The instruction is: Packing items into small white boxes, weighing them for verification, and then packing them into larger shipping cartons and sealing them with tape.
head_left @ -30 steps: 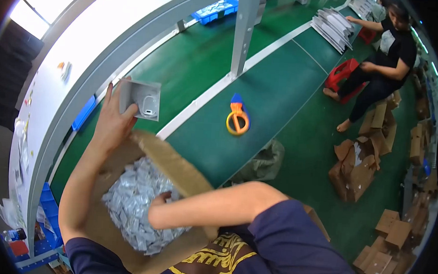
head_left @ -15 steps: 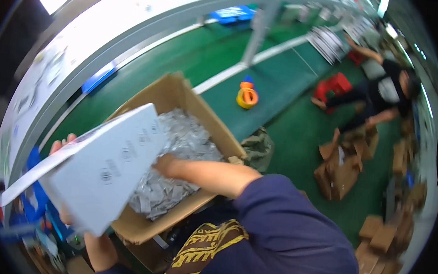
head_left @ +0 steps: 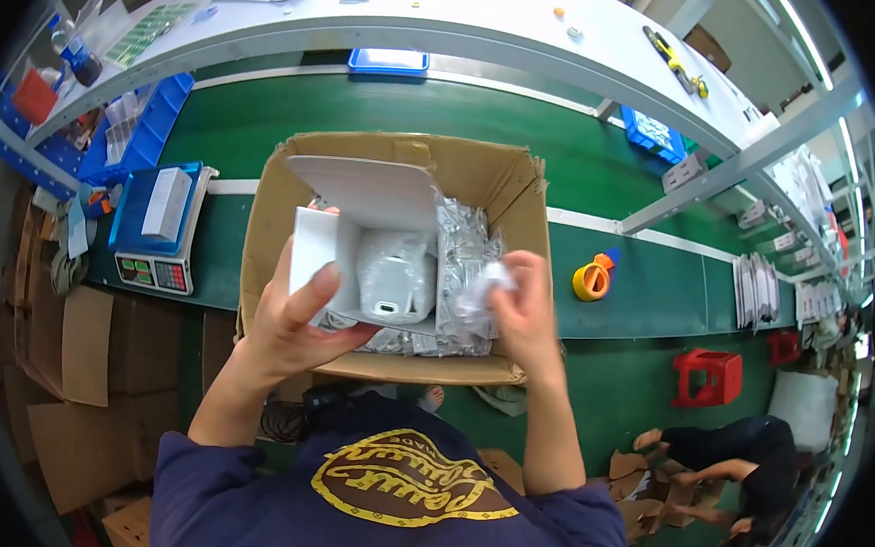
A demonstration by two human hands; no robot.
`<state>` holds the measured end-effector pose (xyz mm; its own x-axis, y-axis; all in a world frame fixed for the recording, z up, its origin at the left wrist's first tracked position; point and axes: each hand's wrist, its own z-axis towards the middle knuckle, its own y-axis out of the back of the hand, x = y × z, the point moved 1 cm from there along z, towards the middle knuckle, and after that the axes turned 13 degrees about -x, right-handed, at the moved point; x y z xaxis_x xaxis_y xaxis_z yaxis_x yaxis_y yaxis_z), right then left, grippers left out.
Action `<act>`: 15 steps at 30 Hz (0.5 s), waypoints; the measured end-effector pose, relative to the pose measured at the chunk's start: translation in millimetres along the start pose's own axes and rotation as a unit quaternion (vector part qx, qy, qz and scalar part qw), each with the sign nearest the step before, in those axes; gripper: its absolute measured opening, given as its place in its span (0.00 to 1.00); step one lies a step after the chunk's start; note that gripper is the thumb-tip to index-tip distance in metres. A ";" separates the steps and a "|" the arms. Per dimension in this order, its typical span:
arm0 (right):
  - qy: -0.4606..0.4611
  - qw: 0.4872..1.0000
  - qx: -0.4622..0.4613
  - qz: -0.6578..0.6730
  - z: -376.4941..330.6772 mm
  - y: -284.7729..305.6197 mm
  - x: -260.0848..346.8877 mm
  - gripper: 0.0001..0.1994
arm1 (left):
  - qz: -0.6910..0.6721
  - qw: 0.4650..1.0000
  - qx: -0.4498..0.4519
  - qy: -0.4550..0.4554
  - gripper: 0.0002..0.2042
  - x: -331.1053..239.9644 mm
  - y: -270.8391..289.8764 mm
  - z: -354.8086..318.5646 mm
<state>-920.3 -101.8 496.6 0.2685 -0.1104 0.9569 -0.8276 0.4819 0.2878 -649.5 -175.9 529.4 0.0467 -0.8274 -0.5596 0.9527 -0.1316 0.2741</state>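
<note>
The left hand (head_left: 290,315) has its fingers closed around the near edge of an open white box (head_left: 359,239), thumb laid along the box's left side. The lid stands raised at the far side, and a white device in clear wrap (head_left: 395,276) lies inside. The right hand (head_left: 523,314) pinches a small clear plastic bag (head_left: 482,281) between thumb and fingertips, just right of the white box. Both hands work over a cardboard carton (head_left: 271,203) filled with similar clear bags (head_left: 465,240). The carton rests on a green conveyor belt (head_left: 647,286). A blue scale (head_left: 155,231) sits left of the carton; an orange tape dispenser (head_left: 592,278) lies to its right.
</note>
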 end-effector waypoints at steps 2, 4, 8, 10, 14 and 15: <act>0.056 0.979 -0.123 0.151 -15.4 34.0 30.8 0.20 | 0.023 0.999 -0.006 -0.022 0.52 -12.1 -9.1 12.2; 0.136 0.942 -0.216 0.216 -29.2 50.8 70.4 0.20 | 0.014 1.000 0.001 0.013 0.51 -15.7 -23.9 10.0; 0.356 0.904 -0.144 0.187 -34.8 19.8 123.7 0.18 | -0.034 0.996 0.028 0.072 0.48 -28.5 -48.0 1.3; 0.416 0.899 -0.138 -0.010 -27.1 -1.0 120.5 0.19 | -0.056 0.996 0.035 0.065 0.47 -33.2 -56.9 2.5; 0.348 0.912 -0.047 -0.214 -36.7 -12.7 124.6 0.14 | -0.180 0.948 0.056 0.257 0.47 -28.5 -73.2 -17.4; 0.323 0.901 -0.030 -0.286 -36.0 -12.4 118.1 0.13 | -0.186 0.946 0.056 0.259 0.47 -27.3 -74.8 -22.1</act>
<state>-860.6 -89.5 604.7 0.8904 0.1647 0.4244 -0.4393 0.5555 0.7060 -715.3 -131.4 506.9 -0.1170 -0.3388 -0.9336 0.8959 -0.4416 0.0480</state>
